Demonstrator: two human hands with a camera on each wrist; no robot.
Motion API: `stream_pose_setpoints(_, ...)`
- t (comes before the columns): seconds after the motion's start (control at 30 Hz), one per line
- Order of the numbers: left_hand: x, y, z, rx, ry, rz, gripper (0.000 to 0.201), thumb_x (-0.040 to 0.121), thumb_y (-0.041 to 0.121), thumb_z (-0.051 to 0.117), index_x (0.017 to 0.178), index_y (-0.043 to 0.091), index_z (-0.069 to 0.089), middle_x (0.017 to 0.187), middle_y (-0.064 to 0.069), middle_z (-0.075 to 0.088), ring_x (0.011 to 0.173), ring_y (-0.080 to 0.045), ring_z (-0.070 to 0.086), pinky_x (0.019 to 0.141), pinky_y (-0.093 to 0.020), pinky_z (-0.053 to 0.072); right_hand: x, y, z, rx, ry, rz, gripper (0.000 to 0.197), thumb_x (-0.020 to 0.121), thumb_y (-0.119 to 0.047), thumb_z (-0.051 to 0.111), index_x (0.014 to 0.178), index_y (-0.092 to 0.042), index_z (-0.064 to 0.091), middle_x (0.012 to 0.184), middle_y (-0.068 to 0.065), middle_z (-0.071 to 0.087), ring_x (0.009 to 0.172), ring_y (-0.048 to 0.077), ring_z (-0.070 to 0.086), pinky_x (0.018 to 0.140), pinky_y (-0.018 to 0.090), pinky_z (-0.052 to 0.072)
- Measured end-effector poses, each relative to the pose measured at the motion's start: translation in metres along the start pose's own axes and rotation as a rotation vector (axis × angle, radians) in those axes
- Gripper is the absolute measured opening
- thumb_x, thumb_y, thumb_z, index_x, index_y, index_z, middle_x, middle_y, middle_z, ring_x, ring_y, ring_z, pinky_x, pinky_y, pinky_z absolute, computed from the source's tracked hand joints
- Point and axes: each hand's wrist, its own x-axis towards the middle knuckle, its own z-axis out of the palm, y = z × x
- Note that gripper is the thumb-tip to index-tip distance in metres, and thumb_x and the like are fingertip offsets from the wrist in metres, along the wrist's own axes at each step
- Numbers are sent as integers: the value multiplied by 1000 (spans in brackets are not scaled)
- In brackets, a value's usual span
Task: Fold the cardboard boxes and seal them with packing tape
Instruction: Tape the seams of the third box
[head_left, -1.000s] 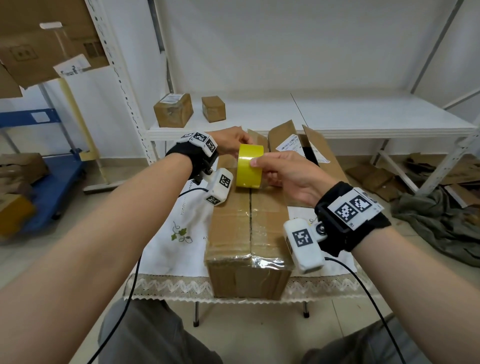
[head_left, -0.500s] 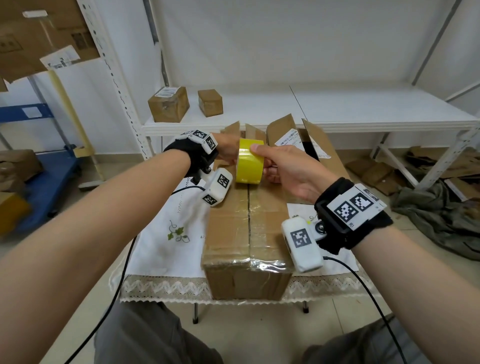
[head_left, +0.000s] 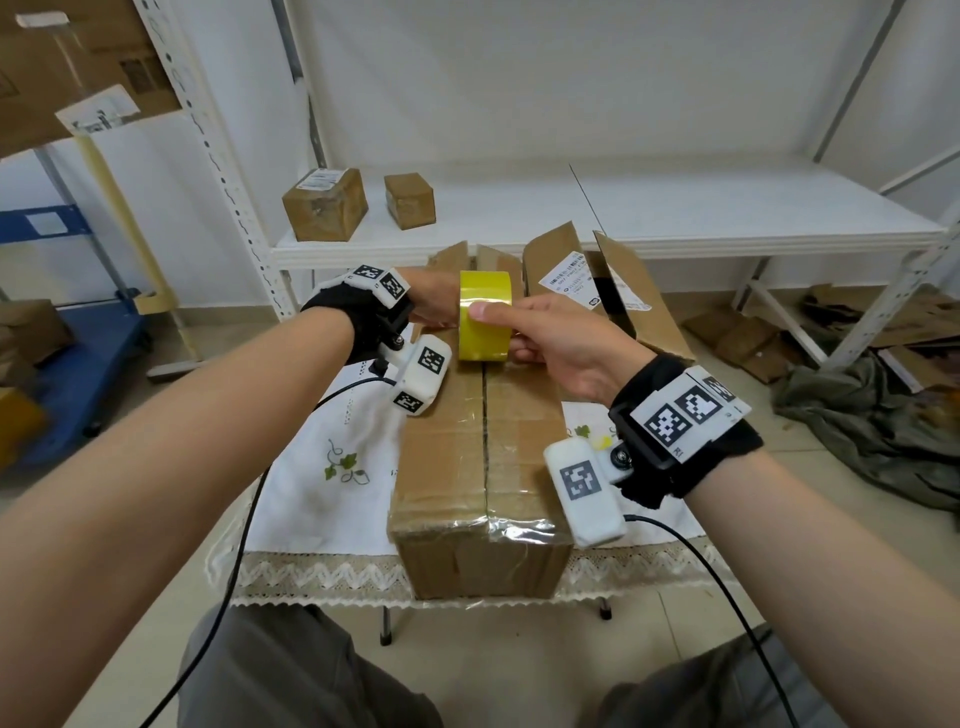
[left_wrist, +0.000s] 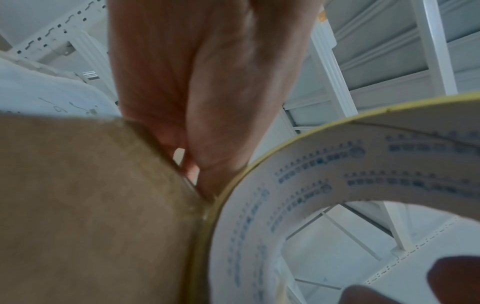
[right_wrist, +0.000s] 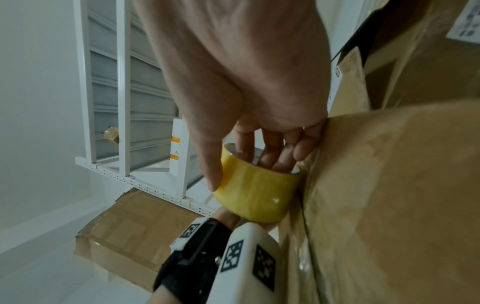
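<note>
A closed cardboard box (head_left: 483, 457) lies on the table, with clear tape across its near edge and an open middle seam. A yellow tape roll (head_left: 483, 317) stands on edge at the far end of the box top. My right hand (head_left: 498, 332) grips it, thumb on the outer face and fingers inside the core, as the right wrist view shows: right hand (right_wrist: 244, 172), roll (right_wrist: 257, 195), box (right_wrist: 389, 185). My left hand (head_left: 436, 306) sits just behind the roll. In the left wrist view its straight thumb and fingers (left_wrist: 202, 181) press at the box's (left_wrist: 91, 205) far edge, against the roll (left_wrist: 311, 185).
An open box with a label (head_left: 597, 280) stands behind the closed one. Two small boxes (head_left: 324, 205) (head_left: 409, 200) sit on the white shelf (head_left: 675, 228). The table has a white cloth (head_left: 322, 467). A blue cart (head_left: 78, 353) stands left; a green cloth (head_left: 857, 431) and flat cardboard lie right.
The roll tilted briefly and now stands upright again at the box's far end. Both hands have stayed almost where they were.
</note>
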Motion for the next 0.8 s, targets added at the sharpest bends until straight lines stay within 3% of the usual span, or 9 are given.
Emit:
stream_pose_setpoints(0.07, 6, -2, 0, 149, -136, 76, 32, 104, 5, 45, 75, 16, 52, 77, -4, 54, 74, -11, 55, 68, -16, 47, 0, 0, 1, -5, 1, -3, 20, 91, -27, 73, 74, -19, 69, 55, -12, 59, 46, 1, 44, 57, 17, 33)
stream_pose_setpoints(0.13, 17, -12, 0, 110, -157, -13, 21, 105, 22, 48, 88, 14, 58, 92, -9, 59, 89, -19, 59, 89, -32, 48, 1, 1, 0, 4, 1, -10, 26, 91, -28, 74, 67, -20, 67, 53, -10, 54, 46, 3, 40, 56, 17, 31)
stream_pose_setpoints(0.2, 39, -29, -3, 131, -75, -37, 30, 102, 41, 50, 95, 13, 60, 93, -8, 64, 95, -24, 60, 101, -39, 47, 1, 2, 0, 10, 2, -12, 27, 90, -29, 75, 66, -19, 66, 54, -8, 50, 47, 5, 37, 55, 18, 31)
stream_pose_setpoints(0.27, 26, -23, -2, 127, -89, 12, 31, 99, 40, 54, 85, 14, 62, 83, -5, 65, 79, -17, 60, 87, -30, 56, 1, 2, -1, 20, 0, -18, 26, 90, -28, 74, 68, -18, 66, 53, -9, 50, 46, 4, 37, 54, 17, 32)
stream_pose_setpoints(0.33, 2, -7, -5, 159, -32, 104, 30, 102, 15, 52, 73, 18, 54, 72, 1, 55, 65, -10, 49, 56, -10, 46, 1, 2, 0, 20, -1, -21, 24, 91, -28, 74, 70, -18, 68, 52, -10, 53, 46, 3, 38, 54, 16, 32)
stream_pose_setpoints(0.4, -6, -1, -9, 61, 112, 159, 24, 101, 4, 52, 81, 14, 60, 76, 2, 57, 66, -9, 51, 49, -8, 41, 0, 2, 0, 15, 0, -21, 19, 91, -28, 73, 78, -15, 70, 52, -11, 55, 46, 2, 40, 54, 16, 32)
stream_pose_setpoints(0.53, -19, -1, -17, -254, 220, 229, 31, 96, -6, 50, 121, 3, 65, 105, -5, 69, 92, -12, 65, 70, -15, 52, -2, 2, 1, 14, 12, -18, 19, 91, -29, 73, 78, -15, 69, 50, -13, 54, 44, 2, 40, 56, 18, 30)
stream_pose_setpoints(0.7, -39, -6, 5, -473, 134, 286, 37, 107, 25, 32, 119, 15, 66, 123, -7, 69, 118, -21, 62, 109, -36, 45, -5, 4, 0, 35, 39, -27, 18, 90, -30, 74, 82, -14, 70, 53, -10, 56, 46, 2, 42, 55, 15, 34)
stream_pose_setpoints(0.8, -46, -12, 20, -541, 64, 328, 61, 108, 47, 13, 125, 17, 62, 129, -3, 66, 121, -15, 61, 106, -30, 44, -6, 5, 2, 21, 74, -15, 29, 88, -34, 75, 101, -8, 75, 82, 0, 74, 66, 5, 58, 61, 15, 42)
